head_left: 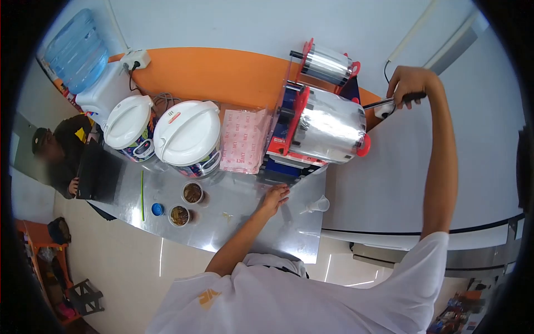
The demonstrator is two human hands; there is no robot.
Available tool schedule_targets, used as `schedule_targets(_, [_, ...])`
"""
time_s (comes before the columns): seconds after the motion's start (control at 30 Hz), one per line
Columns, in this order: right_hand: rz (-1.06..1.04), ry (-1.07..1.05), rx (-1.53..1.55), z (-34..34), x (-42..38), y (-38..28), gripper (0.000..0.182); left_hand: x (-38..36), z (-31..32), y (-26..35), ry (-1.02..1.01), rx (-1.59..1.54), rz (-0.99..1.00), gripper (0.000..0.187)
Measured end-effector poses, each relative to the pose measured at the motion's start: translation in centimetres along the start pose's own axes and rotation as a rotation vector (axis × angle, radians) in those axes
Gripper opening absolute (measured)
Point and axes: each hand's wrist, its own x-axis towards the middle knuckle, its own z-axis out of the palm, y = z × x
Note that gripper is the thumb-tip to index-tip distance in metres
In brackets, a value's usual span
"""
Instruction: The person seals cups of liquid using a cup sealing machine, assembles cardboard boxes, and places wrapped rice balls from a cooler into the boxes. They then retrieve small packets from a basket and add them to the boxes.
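Observation:
My right hand (413,84) is raised at the right, fingers wrapped around the black-gripped lever (384,103) of a cup sealing machine (295,158). On top of that machine sit a large roll of shiny silver film (331,127) between red flanges and a smaller film roll (325,64) behind it. Low at the machine's front, my left hand (273,199) has its fingers stretched out beside the metal base. A clear plastic cup (321,204) lies on its side to the right of it. Two clear cups with brown contents, one farther back (192,192) and one nearer (179,215), stand to the left.
Two white-lidded dispensers (188,132) (129,121) stand at the back of the steel table (233,236), with a pink-printed packet (242,139) alongside. A green straw (142,195) and blue cap (158,209) lie at left. Farther left, a person (67,142) sits by a black laptop (99,172).

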Motion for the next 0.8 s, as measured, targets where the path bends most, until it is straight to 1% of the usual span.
schedule_targets(0.07, [-0.002, -0.077, -0.07, -2.5, 2.3, 0.0, 0.03, -0.6, 0.3, 0.3, -0.024, 0.008, -0.012, 0.032])
schedule_targets(0.1, [-0.016, -0.073, -0.079, -3.4, 3.0, 0.1, 0.03, -0.9, 0.4, 0.3, -0.018, 0.0, 0.001, 0.032])
schedule_targets(0.17, [0.008, 0.059, -0.009, -4.9, 4.5, 0.8, 0.027, -1.2, 0.8, 0.9, -0.056, 0.005, -0.014, 0.032])
schedule_targets(0.2, [0.0, 0.063, -0.008, -5.5, 5.4, 1.3, 0.027, -1.0, 1.0, 1.3, -0.052, 0.007, -0.006, 0.032])
schedule_targets(0.27, [-0.056, 0.417, 0.211, -6.2, 7.9, 3.0, 0.028, -0.9, 1.5, 1.4, -0.089, -0.067, -0.009, 0.035])
schedule_targets(0.3, [-0.091, 0.542, 0.127, -6.2, 10.5, 4.5, 0.041, -1.0, 2.0, 1.6, -0.087, -0.064, -0.014, 0.035])
schedule_targets(0.33, [-0.085, 0.538, 0.131, -5.6, 12.0, 4.9, 0.041, -1.1, 2.5, 2.0, -0.08, -0.118, 0.003, 0.037])
schedule_targets(0.4, [-0.107, 0.891, 0.047, -4.4, 14.5, 5.6, 0.062, -0.5, 3.1, 2.3, -0.071, -0.167, 0.017, 0.038])
schedule_targets(0.43, [-0.085, 1.071, -0.013, -3.5, 15.7, 6.0, 0.077, -0.1, 3.2, 2.3, -0.058, -0.23, 0.018, 0.04])
schedule_targets(0.47, [-0.077, 1.069, -0.008, -3.3, 15.5, 5.9, 0.077, 0.1, 3.5, 2.5, -0.044, -0.293, 0.02, 0.043])
schedule_targets(0.53, [-0.219, 1.18, 0.235, -3.0, 15.4, 5.6, 0.074, 0.5, 4.2, 3.2, -0.018, -0.308, 0.03, 0.044])
schedule_targets(0.57, [-0.207, 1.179, 0.24, -2.7, 15.1, 5.6, 0.074, 0.8, 4.4, 3.2, 0.007, -0.332, 0.044, 0.045])
schedule_targets(0.6, [-0.252, 1.256, 0.199, -2.4, 14.7, 5.6, 0.069, 1.1, 4.6, 3.3, 0.006, -0.322, 0.038, 0.045])
schedule_targets(0.63, [-0.296, 1.332, 0.154, -2.1, 14.4, 5.5, 0.064, 1.3, 4.8, 3.5, -0.019, -0.337, 0.091, 0.045])
schedule_targets(0.67, [-0.281, 1.334, 0.157, -1.7, 13.4, 5.3, 0.064, 1.7, 4.8, 3.6, -0.044, -0.351, 0.143, 0.045])
schedule_targets(0.7, [-0.355, 1.434, 0.199, -0.7, 11.9, 5.1, 0.061, 1.9, 4.9, 3.6, -0.047, -0.342, 0.133, 0.045])
schedule_targets(0.73, [-0.434, 1.536, 0.238, 0.2, 10.2, 4.8, 0.058, 2.2, 5.0, 3.8, -0.057, -0.365, 0.164, 0.042])
schedule_targets(0.77, [-0.422, 1.536, 0.236, 1.6, 8.4, 4.2, 0.058, 2.5, 5.1, 3.8, -0.065, -0.39, 0.194, 0.039])
schedule_targets(0.8, [-0.472, 1.559, 0.366, 3.4, 6.3, 3.6, 0.053, 2.8, 5.0, 3.6, -0.065, -0.385, 0.185, 0.039])
